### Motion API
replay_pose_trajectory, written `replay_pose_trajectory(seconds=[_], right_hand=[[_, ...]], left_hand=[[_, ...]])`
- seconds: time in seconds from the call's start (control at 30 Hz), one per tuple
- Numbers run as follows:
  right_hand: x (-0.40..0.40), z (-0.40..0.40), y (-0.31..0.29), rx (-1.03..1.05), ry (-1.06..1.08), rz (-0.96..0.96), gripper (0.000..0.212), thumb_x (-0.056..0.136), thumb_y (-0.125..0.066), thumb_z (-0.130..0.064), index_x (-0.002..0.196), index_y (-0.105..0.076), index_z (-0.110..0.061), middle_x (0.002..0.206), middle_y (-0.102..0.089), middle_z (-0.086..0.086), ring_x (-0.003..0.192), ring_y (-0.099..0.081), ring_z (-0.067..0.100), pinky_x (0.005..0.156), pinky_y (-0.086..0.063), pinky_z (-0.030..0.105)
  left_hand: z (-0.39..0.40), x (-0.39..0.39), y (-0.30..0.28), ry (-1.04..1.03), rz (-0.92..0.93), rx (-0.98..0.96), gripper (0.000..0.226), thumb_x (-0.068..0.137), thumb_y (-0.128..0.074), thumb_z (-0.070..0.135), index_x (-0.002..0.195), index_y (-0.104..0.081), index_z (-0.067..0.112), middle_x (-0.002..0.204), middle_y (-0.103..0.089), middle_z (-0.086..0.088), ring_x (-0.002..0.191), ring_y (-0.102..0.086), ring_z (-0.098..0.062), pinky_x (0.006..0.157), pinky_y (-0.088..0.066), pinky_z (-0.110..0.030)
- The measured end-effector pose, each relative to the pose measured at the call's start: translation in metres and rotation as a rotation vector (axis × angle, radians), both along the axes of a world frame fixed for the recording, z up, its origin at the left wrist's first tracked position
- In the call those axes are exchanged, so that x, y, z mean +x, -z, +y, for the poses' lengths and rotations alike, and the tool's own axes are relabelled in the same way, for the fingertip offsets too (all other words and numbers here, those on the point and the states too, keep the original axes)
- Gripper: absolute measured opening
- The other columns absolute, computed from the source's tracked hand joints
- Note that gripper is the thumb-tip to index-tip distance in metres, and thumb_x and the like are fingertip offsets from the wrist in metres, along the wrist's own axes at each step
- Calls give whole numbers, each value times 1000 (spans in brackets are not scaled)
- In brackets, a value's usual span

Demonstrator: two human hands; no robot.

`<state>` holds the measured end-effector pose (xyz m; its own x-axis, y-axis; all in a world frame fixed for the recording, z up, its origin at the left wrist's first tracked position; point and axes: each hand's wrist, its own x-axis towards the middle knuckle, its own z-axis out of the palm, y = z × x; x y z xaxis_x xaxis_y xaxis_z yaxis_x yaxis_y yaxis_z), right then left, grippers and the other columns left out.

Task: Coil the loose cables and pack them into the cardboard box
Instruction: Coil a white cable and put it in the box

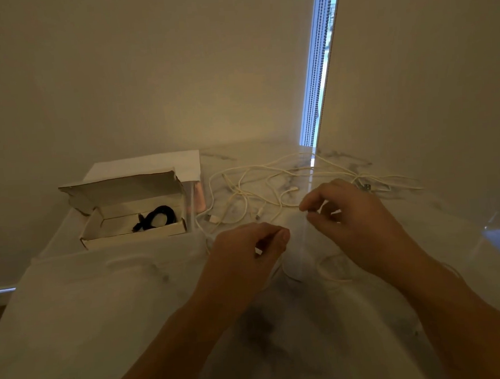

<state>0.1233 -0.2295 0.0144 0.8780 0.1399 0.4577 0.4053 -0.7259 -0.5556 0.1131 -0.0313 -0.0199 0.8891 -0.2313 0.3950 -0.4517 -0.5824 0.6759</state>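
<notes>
Far left on the marble table (103,303), the cardboard box (133,230) sits lid up, long axis left to right, a coiled black cable (159,217) lying inside. Centre, the left hand (247,248) pinches a white cable end, fingers curled. The right hand (351,220) pinches the same strand. Behind them, the loose white cables (272,184) sprawl, tangled, running mostly left to right.

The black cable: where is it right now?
In the head view, the coiled black cable lies inside the open cardboard box at the table's left, apart from the loose white cables to its right.
</notes>
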Motion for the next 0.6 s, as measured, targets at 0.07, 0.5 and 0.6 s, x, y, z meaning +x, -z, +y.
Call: replay_pose_trajectory(seconds=[0.07,0.5,0.6], right_hand=[[-4,5,-5,188,-43,-3,17,87,-68,-12,91,-68,-29,98,-64,-14,89,-61,3,74,-49,13],[-24,31,-9,406,-480,62,20,86,-66,4,97,-69,-13,105,-63,2,104,-63,25,84,-53,31],[-23,32,-8,333,-493,67,21,87,-67,2,97,-70,-17,109,-61,0,107,-62,24,91,-53,36]], left_hand=[[-1,0,-2,10,76,-39,24,96,-56,41,108,-74,31,87,-71,19,81,-64,7,72,-55,-16],[0,-9,-30,148,713,-1058,34,98,-54,29,86,-74,5,73,-69,-11,65,-66,-16,64,-55,-27],[-1,-9,-31,137,724,-1063,30,96,-55,25,85,-74,4,71,-67,-11,62,-64,-15,62,-56,-24]])
